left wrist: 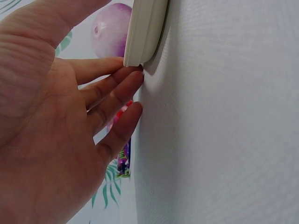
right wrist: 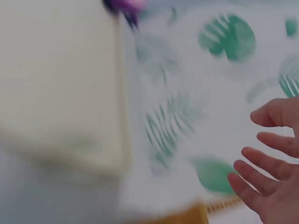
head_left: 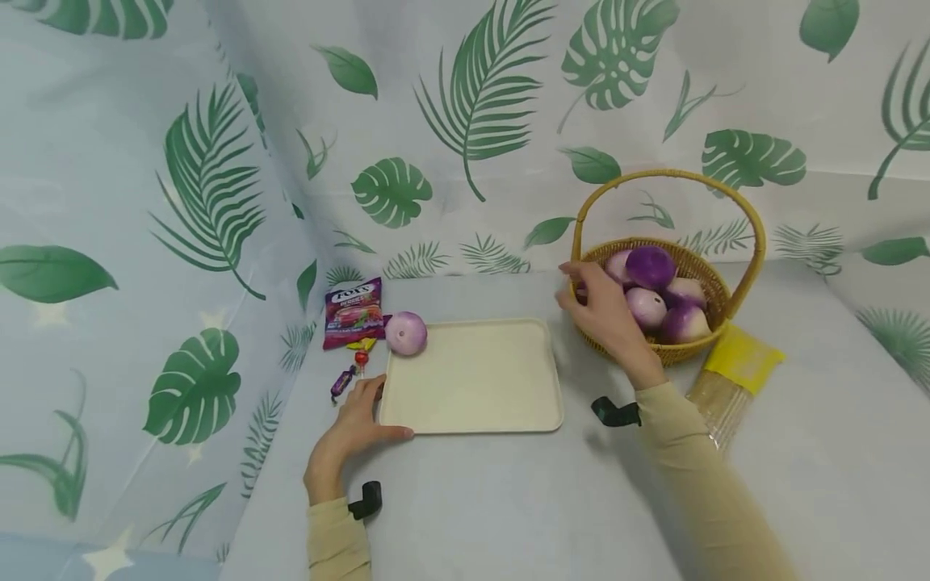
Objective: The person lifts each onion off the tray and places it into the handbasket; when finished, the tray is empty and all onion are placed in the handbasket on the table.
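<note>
My left hand (head_left: 356,428) spreads around the near-left corner of a cream tray (head_left: 472,379), thumb along the front edge and fingers by the left side. In the left wrist view its fairly straight fingers (left wrist: 117,100) touch the tray's rim (left wrist: 145,32). A purple-and-white turnip (head_left: 406,333) sits at the tray's far-left corner. My right hand (head_left: 606,311) is over the left rim of a wicker basket (head_left: 683,353) that holds several turnips (head_left: 650,268). In the right wrist view its fingers are spread and hold nothing.
Left of the tray lie a purple snack bag (head_left: 353,315), a red lollipop (head_left: 362,357) and a purple-wrapped candy (head_left: 342,382). A clear packet with a yellow top (head_left: 744,359) lies against the basket's right front. The basket's tall handle (head_left: 668,173) arches above it. Leaf-patterned cloth walls stand behind and left.
</note>
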`<state>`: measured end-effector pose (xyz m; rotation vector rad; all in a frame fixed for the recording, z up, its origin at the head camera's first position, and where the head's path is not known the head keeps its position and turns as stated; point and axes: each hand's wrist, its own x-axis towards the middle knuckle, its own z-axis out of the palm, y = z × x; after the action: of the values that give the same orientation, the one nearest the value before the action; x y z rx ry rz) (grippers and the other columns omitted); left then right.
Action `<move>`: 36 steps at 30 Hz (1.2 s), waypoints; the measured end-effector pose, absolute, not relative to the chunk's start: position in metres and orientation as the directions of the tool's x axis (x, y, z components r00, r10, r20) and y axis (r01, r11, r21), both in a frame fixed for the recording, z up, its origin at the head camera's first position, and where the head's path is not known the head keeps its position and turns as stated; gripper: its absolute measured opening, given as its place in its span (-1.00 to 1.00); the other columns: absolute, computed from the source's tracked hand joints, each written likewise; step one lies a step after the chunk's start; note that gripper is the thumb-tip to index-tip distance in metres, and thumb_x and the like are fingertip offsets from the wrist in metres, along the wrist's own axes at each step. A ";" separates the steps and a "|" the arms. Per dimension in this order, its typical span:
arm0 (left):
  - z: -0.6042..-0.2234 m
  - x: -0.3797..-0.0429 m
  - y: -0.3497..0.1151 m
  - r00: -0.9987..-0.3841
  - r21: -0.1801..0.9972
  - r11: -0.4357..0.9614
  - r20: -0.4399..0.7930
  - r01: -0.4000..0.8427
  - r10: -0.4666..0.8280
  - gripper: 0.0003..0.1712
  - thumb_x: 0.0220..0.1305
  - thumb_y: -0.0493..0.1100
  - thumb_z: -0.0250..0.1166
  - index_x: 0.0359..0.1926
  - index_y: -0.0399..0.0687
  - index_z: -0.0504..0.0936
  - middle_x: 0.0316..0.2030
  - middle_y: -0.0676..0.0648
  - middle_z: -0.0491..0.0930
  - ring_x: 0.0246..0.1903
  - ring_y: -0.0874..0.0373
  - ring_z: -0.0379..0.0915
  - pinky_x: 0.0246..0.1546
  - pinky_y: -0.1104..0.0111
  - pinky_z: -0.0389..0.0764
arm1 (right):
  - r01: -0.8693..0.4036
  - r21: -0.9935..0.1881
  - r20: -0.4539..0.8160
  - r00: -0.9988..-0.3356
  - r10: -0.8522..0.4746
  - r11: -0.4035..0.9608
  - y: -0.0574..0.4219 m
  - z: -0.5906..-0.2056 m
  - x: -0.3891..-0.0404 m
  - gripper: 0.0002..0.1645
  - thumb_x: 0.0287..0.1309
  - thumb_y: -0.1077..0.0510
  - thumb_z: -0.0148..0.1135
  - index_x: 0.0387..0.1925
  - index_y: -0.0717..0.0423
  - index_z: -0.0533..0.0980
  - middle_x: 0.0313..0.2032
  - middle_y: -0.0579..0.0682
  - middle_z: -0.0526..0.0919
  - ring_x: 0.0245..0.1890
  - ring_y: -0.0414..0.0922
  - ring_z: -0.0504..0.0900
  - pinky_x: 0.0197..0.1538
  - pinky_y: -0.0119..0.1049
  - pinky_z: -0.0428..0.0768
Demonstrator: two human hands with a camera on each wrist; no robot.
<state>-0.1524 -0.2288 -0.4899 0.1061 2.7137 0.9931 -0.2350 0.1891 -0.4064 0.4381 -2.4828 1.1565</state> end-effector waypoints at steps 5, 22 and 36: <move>-0.497 -0.153 -0.220 -0.966 0.655 0.756 -0.199 -0.007 0.163 0.31 -0.35 0.33 0.54 0.42 0.06 0.10 0.29 -0.09 0.15 0.28 -0.09 0.06 0.20 -0.14 0.19 | -0.486 -0.694 0.410 -0.873 -0.262 0.532 0.136 -0.418 -0.240 -0.48 0.18 0.19 0.23 0.17 0.23 0.38 0.08 0.18 0.49 0.07 0.10 0.49 0.04 -0.02 0.51; -0.493 -0.152 -0.216 -0.968 0.630 0.776 -0.195 -0.001 0.156 0.32 -0.35 0.32 0.54 0.42 0.01 0.10 0.27 -0.13 0.19 0.23 -0.11 0.15 0.15 -0.14 0.26 | -0.387 -0.728 0.149 -0.895 -0.420 0.566 -0.014 -0.469 -0.274 -0.21 0.12 0.05 0.30 0.32 0.13 0.19 0.12 0.24 0.36 0.06 0.04 0.47 0.10 -0.13 0.48; -0.488 -0.151 -0.224 -0.970 0.628 0.779 -0.190 -0.002 0.151 0.31 -0.33 0.28 0.56 0.42 -0.01 0.11 0.26 -0.14 0.20 0.20 -0.13 0.16 0.14 -0.16 0.26 | -0.381 -0.730 0.156 -0.901 -0.405 0.567 -0.032 -0.469 -0.276 -0.36 0.07 0.14 0.32 0.20 0.13 0.35 -0.03 0.12 0.46 -0.03 -0.04 0.49 0.03 -0.24 0.50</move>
<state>-0.1512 -0.2235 -0.4876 0.1165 2.7416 0.9677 -0.2756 -0.0318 -0.4692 0.7041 -2.8067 1.2959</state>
